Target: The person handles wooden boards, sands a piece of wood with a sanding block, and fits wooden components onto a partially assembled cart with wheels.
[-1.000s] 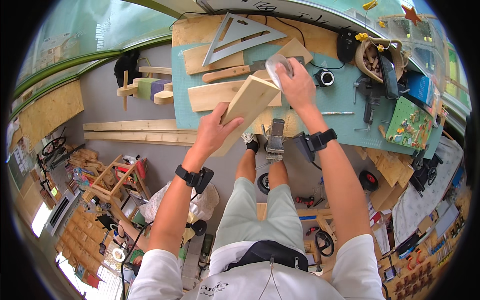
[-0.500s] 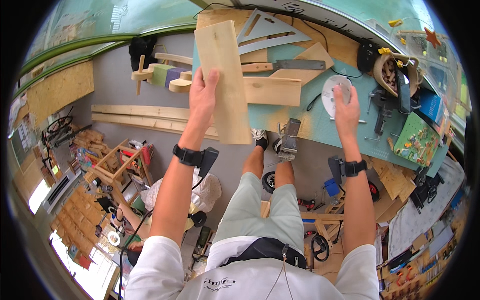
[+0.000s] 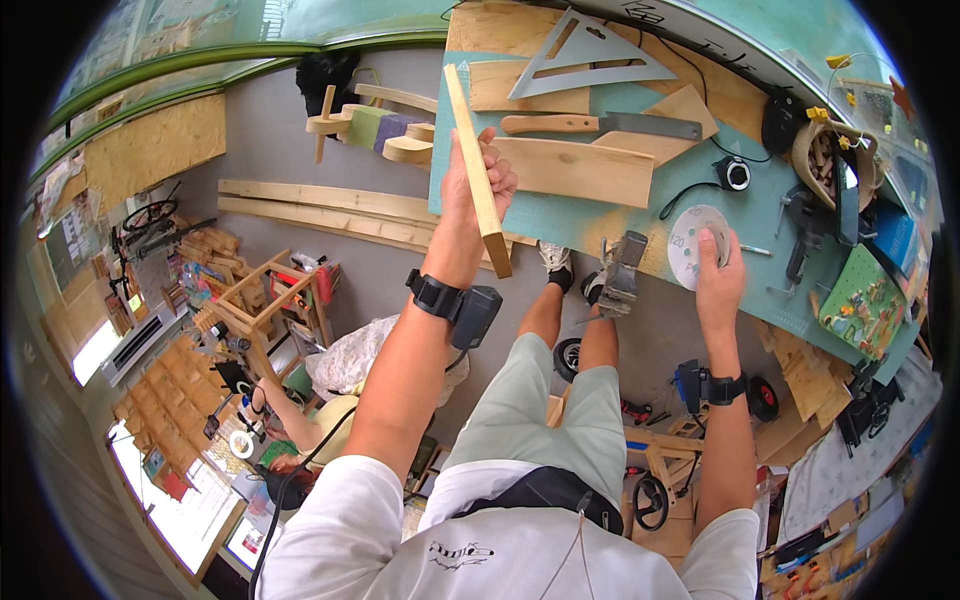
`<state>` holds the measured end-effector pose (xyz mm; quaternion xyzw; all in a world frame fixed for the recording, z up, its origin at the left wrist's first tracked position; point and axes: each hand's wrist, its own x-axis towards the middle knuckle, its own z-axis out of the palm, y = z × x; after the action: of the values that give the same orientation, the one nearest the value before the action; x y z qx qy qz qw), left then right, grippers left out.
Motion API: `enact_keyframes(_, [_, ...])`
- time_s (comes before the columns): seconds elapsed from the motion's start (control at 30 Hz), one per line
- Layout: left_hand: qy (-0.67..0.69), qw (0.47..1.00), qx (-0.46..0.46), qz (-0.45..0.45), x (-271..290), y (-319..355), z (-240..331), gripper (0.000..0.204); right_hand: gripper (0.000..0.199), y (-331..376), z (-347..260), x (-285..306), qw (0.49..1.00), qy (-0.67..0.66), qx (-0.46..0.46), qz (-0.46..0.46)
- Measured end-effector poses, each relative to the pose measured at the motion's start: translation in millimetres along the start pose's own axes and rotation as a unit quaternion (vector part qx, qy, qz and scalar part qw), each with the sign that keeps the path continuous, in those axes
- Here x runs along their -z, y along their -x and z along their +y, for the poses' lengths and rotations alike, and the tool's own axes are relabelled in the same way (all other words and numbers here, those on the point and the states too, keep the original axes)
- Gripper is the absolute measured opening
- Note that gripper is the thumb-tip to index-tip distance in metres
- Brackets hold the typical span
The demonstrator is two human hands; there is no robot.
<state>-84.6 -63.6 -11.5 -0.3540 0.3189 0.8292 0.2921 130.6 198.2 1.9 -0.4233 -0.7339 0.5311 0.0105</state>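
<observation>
The narrow board [image 3: 467, 125] is pale, bare-looking wood, smooth and matt along its edge; the round disc [image 3: 690, 258] appears papery and matt. The triangular square [image 3: 600, 77] is dull grey metal, while the saw joins a smooth wooden handle [image 3: 550, 123] to a darker metal blade [image 3: 655, 125]. Shirt [image 3: 540, 550] and shorts [image 3: 560, 410] are matt cloth — the mat [image 3: 760, 215], matt and plastic-looking.

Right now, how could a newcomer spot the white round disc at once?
Find the teal-topped wooden workbench, then the person's right hand by its near edge. It holds the thin white round disc. Unlike the black, white-faced round gadget beyond, it is broad and flat.
</observation>
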Motion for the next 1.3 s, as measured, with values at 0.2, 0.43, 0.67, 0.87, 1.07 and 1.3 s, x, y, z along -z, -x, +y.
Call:
enact_keyframes(0.2, [-0.546,0.771,-0.322,-0.062,13,3,35,0.064,0.038,-4,60,14,0.998,0.028,-0.024,0.053])
enact_keyframes(0.43, [-0.892,0.356,-0.176,-0.217,-25,-14,21,0.045,0.046,-20,148,69,0.976,0.030,-0.137,0.168])
enact_keyframes(0.67, [-0.847,0.267,-0.346,-0.304,-16,-46,-6,0.038,0.045,-10,132,83,0.968,0.023,-0.073,0.237])
enact_keyframes(0.87, [-0.900,0.272,-0.181,-0.287,-9,-10,-23,0.023,0.028,22,59,25,0.987,0.120,0.072,0.078])
enact_keyframes(1.07, [-0.857,0.160,-0.390,-0.297,37,8,-28,0.017,0.021,18,36,-9,0.989,0.078,0.126,0.013])
enact_keyframes(1.3, [-0.862,0.183,-0.383,-0.275,33,-1,-22,0.023,0.024,20,31,-24,0.995,0.040,0.084,-0.038])
